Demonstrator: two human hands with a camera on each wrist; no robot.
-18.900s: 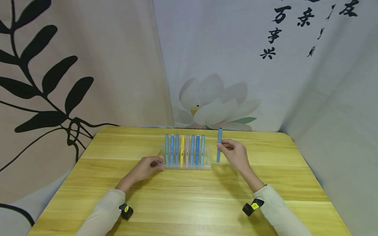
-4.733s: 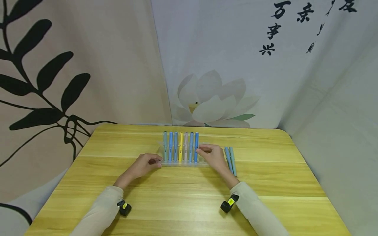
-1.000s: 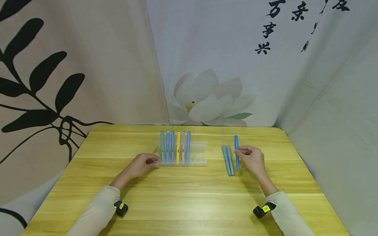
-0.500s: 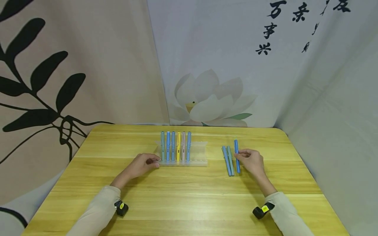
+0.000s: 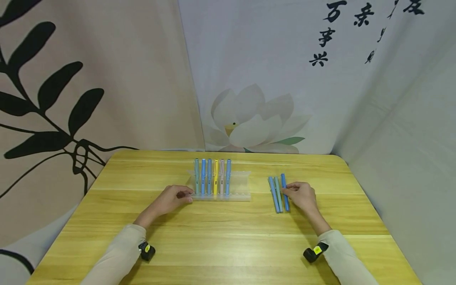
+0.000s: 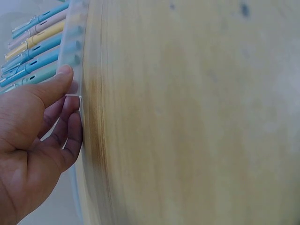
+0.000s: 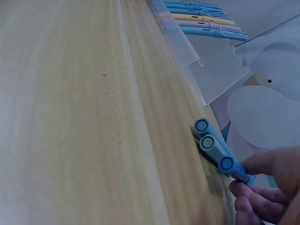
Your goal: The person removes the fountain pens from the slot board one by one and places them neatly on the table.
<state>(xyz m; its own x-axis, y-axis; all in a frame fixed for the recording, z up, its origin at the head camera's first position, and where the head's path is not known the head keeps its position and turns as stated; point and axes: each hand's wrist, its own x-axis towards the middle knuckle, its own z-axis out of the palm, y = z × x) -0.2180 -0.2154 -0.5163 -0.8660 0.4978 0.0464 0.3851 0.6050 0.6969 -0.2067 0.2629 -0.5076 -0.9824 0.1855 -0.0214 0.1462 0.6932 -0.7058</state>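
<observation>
A clear pen stand [image 5: 239, 197] holds several upright pens in its left part: green, blue, yellow, pink and blue. My left hand [image 5: 175, 196] pinches the stand's left end; in the left wrist view, thumb and fingertips grip the clear edge [image 6: 73, 89]. To the right of the stand, my right hand [image 5: 302, 195] pinches a darker blue pen [image 5: 285, 200] between thumb and fingers, low over the table. Just left of it lie a blue pen [image 5: 274, 194] and a green pen [image 5: 279, 194], side by side. The right wrist view shows all three pen ends close together.
Everything stands on a light wooden table [image 5: 228, 245]. A pale curtain [image 5: 270, 59] with a lotus print hangs behind the back edge, and another pale curtain [image 5: 402, 138] runs along the right side.
Over the earlier frames, three pens have left the stand's right end for the right side. Lately the right hand has lowered the darker blue pen and shifted slightly left. The left hand stays put.
</observation>
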